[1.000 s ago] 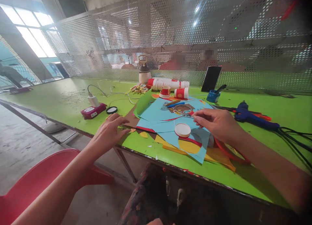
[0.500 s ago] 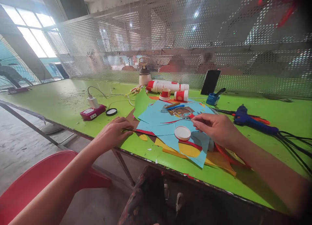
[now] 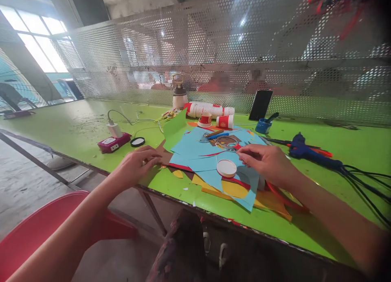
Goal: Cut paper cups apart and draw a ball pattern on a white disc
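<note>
My left hand [image 3: 139,166] is at the table's front edge, its thumb and fingertips drawn together beside a brown sheet [image 3: 165,156]. Whatever lies between those fingers is hidden. Over the blue paper sheets [image 3: 189,149], my right hand [image 3: 267,164] makes a pinch; what it holds, if anything, is too small to make out. Just left of its fingertips lies a round white lid-like piece [image 3: 226,168]. Behind the fingertips are a metal ring [image 3: 227,142], a small red piece [image 3: 237,146] and a blue-handled tool [image 3: 218,135].
Red-and-white paper cups [image 3: 225,122] and a long cup stack [image 3: 209,110] stand behind the paper. To the right are a blue glue gun [image 3: 301,146], a blue jar [image 3: 263,126] and a phone [image 3: 260,105]. A magenta power socket [image 3: 114,142] and black-rimmed lid [image 3: 137,142] sit left.
My left hand has shifted slightly left, and its thumb has come up against the fingertips. The right hand keeps its pinch over the blue paper. The whole view has shifted slightly.
</note>
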Available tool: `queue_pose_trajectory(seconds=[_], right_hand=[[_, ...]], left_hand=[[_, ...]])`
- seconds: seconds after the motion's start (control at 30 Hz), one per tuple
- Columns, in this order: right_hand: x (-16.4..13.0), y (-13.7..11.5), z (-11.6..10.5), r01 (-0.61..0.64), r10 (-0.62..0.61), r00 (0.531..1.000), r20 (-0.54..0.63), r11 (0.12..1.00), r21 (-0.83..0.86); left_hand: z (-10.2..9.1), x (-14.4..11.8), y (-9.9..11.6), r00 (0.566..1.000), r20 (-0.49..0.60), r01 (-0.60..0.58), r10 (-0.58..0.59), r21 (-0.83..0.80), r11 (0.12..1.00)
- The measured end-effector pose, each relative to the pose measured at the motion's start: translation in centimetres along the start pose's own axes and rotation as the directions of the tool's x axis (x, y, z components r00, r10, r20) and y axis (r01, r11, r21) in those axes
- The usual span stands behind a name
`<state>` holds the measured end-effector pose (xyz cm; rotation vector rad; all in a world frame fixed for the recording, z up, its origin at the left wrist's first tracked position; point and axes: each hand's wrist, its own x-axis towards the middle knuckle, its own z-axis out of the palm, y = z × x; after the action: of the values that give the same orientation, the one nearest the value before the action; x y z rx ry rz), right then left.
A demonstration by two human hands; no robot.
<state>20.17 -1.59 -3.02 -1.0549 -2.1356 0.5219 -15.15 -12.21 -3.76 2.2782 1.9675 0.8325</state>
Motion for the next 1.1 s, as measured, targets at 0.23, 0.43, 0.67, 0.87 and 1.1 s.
queue_pose_trajectory(seconds=[0.23, 0.43, 0.67, 0.87, 1.1], right_hand=[[0.2, 0.1, -0.1, 0.056, -0.058, 0.998, -0.029, 0.998, -0.040], [0.1, -0.2, 0.2, 0.107, -0.094, 0.990, 0.108, 0.987, -0.119], [-0.1, 0.0, -0.2, 0.119, -0.086, 0.978, 0.189, 0.978, -0.172], [0.1, 0.2, -0.7, 0.071, -0.038, 0.987, 0.156, 0.975, -0.209], [-0.1, -0.2, -0.7, 0.026, -0.010, 0.997, 0.074, 0.976, -0.215]], left_hand=[[-1.2, 2.9, 4.4, 0.995, -0.040, -0.090, 0.091, 0.020, 0.996], [1.3, 8.4, 9.1, 0.926, 0.142, -0.333, 0.349, -0.126, 0.935], [6.2, 11.3, 10.6, 0.797, 0.177, -0.452, 0.577, -0.459, 0.765], [6.7, 10.3, 10.4, 0.813, 0.218, -0.358, 0.540, -0.544, 0.759], [6.9, 9.8, 10.2, 0.772, 0.376, -0.419, 0.513, -0.307, 0.855]])
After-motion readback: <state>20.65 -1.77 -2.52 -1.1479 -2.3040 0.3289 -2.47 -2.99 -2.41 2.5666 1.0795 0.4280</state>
